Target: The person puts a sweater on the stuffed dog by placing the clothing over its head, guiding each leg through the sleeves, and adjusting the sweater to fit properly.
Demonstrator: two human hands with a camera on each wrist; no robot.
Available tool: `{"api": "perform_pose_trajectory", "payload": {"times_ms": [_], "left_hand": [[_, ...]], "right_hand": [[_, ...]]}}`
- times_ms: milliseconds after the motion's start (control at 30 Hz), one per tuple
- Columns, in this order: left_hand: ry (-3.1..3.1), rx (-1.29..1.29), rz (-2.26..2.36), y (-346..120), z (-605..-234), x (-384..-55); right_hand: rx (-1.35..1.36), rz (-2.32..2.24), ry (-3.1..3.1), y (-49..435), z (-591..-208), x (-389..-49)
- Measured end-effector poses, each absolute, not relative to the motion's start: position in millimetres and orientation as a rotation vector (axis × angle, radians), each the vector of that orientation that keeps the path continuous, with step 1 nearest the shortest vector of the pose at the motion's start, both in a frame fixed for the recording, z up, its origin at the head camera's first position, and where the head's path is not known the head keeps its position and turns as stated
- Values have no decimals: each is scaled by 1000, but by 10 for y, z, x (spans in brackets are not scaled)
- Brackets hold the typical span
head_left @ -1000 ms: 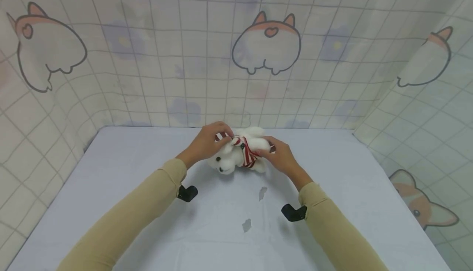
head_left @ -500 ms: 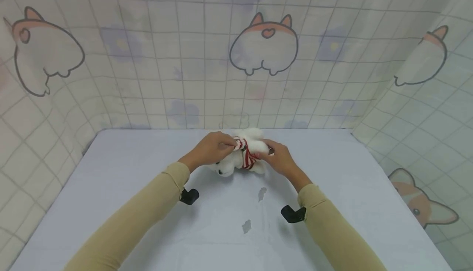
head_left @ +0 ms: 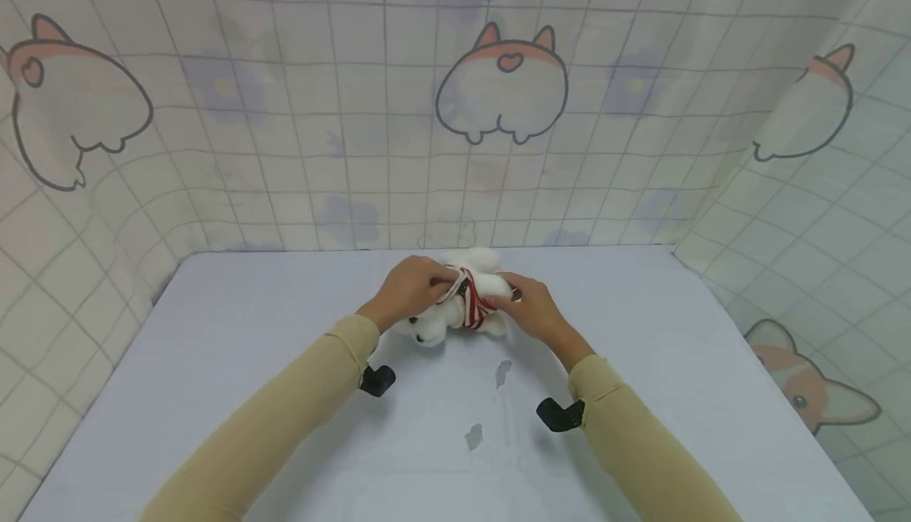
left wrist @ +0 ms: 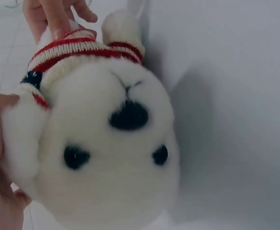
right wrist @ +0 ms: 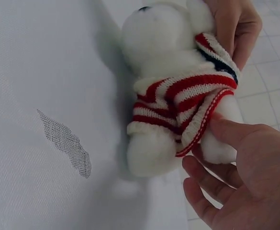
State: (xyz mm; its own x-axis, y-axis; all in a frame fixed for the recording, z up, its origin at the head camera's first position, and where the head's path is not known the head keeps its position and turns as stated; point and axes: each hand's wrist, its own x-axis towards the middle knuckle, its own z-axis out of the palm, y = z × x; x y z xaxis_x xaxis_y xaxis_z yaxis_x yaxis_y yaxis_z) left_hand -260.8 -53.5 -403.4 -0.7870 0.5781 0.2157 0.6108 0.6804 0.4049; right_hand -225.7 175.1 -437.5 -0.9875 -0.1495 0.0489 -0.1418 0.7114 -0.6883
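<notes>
White plush animal point(head_left: 450, 315) lying by counter's point(head_left: 626, 332) back edge, left hand point(head_left: 411, 291) pinching its striped sweater point(head_left: 475, 302) high up, right hand point(head_left: 535, 307) lightly curled round a leg point(right wrist: 218, 148), apparently to steady the body against tugging.

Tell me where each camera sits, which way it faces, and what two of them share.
Head: on the head, facing forward and down at the table, toy, left hand, right hand and sleeves.
Left wrist: on that wrist, facing the toy's face; parts of both hands show.
Right wrist: on that wrist, facing the sweater; parts of both hands show.
Both wrist views share the sweater.
</notes>
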Motion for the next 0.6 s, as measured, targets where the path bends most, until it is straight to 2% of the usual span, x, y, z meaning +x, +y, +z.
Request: {"api": "perform_pose_trajectory", "payload": {"times_ms": [200,400,600], "left_hand": [[-2744,-926,-776,-450,-4060,-2653],[-2727,-1024,-911,-447,-4020,-2668],[-2797,-1107,-856,-475,-3982,-2692]], "right_hand": [[-253,-1165,2887,1751,-4354,-2248],[-241,-1151,2888,1766,-4346,-2250],[-237,-1138,2897,1763,-4339,-2250]]}}
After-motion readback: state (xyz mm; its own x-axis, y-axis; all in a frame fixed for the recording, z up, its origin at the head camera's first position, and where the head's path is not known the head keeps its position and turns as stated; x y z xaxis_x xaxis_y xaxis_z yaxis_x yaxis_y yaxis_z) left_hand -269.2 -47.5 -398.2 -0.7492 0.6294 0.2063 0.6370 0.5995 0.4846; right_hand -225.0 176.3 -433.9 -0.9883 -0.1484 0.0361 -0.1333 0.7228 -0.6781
